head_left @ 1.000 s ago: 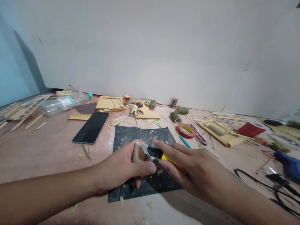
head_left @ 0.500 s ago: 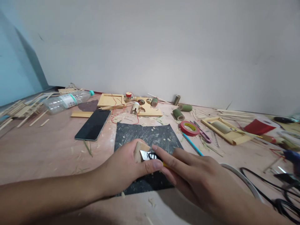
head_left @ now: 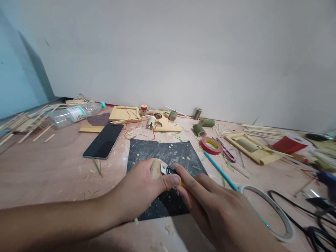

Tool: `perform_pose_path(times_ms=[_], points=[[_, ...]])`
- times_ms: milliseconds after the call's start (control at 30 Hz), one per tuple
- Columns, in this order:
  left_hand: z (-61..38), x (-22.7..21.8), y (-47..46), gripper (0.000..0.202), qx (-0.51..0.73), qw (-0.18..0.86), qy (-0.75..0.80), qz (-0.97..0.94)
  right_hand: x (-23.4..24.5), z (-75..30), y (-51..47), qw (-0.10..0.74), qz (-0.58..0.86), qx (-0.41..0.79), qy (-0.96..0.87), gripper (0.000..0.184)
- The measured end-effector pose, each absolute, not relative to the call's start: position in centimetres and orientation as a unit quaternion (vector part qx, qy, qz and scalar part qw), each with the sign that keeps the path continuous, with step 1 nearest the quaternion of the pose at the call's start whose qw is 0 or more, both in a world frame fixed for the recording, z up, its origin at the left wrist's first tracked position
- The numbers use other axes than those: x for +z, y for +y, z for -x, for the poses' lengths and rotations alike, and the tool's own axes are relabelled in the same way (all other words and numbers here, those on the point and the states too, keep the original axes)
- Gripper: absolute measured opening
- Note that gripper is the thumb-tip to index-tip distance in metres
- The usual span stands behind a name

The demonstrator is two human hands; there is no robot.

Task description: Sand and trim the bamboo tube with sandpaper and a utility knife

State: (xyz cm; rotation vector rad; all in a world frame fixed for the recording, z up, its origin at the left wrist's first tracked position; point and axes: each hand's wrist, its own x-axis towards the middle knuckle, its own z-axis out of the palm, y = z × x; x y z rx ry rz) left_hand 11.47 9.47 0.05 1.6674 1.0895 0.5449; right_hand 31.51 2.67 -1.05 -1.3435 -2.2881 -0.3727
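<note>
My left hand [head_left: 141, 189] is closed around a short pale bamboo piece [head_left: 155, 167], thumb pressed across its front. My right hand [head_left: 217, 210] grips a utility knife [head_left: 170, 171] with a black and yellow handle, forefinger stretched along it. The blade tip rests against the bamboo piece. Both hands hover over a dark cutting mat [head_left: 168, 154] dotted with shavings. Most of the knife handle is hidden under my fingers.
A black phone [head_left: 103, 140] lies left of the mat, a plastic bottle [head_left: 75, 113] farther left. Red tape roll [head_left: 211, 145], green bamboo tubes [head_left: 199, 129], wooden frames [head_left: 252, 147], a white ring [head_left: 267, 213] and black cables [head_left: 312, 217] crowd the right side.
My right hand has drawn back toward me, pulling the knife along the bamboo piece so less blade and handle shows. The left hand kept its hold. The view shifted slightly.
</note>
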Motion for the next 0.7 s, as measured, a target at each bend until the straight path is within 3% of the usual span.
perform_pose_path(times_ms=[333, 700], points=[[-11.9, -0.6, 8.7, 0.056, 0.234, 0.554, 0.484, -0.635, -1.2, -31.3, 3.1, 0.182, 0.529, -0.190, -0.807, 0.047], [-11.4, -0.1, 9.0, 0.047, 0.218, 0.664, 0.383, -0.605, 0.2, -32.1, 4.2, 0.239, 0.529, -0.058, -0.812, 0.042]])
